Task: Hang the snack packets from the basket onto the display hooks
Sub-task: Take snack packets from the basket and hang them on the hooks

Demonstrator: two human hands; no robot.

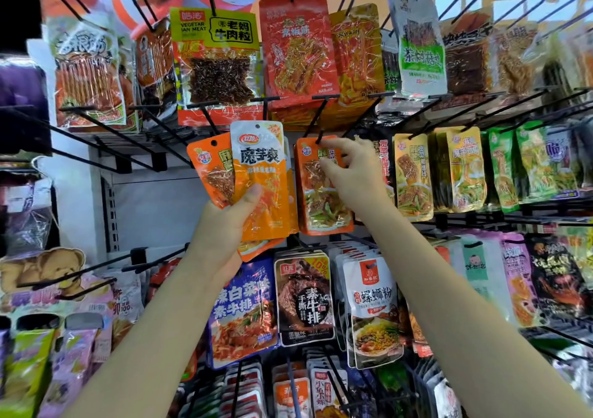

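Left hand [224,225] is gripping a fanned stack of snack packets, thumb curled over the front one: a white-and-orange packet [261,180] printed 魔芋爽. Behind it and further left an orange packet [210,174] is peeking out, label partly covered.

Right hand [353,180] is reaching up beside it, fingertips [332,156] pinching the top of an orange packet [321,190] showing sliced green-and-brown food; its hole is sitting at the tip of a black display hook [316,119]. Can't tell if it is fully threaded.

Above the hands, a yellow packet [218,55] is reading VEGETAR..AN MEAT and 老妈牛肉粒; a red packet [296,48] is hanging just right of it. Below the hands, a blue packet [244,311] is reading 素牛排, a dark one [305,299] 手撕素牛排 with 10%, a white one [373,308] 螺蛳粉.

Left of the left hand, bare hooks [106,132] are sticking out over a white back panel [154,206], open room there. Right of the right hand, rows are hanging packed edge to edge. Basket not in view.
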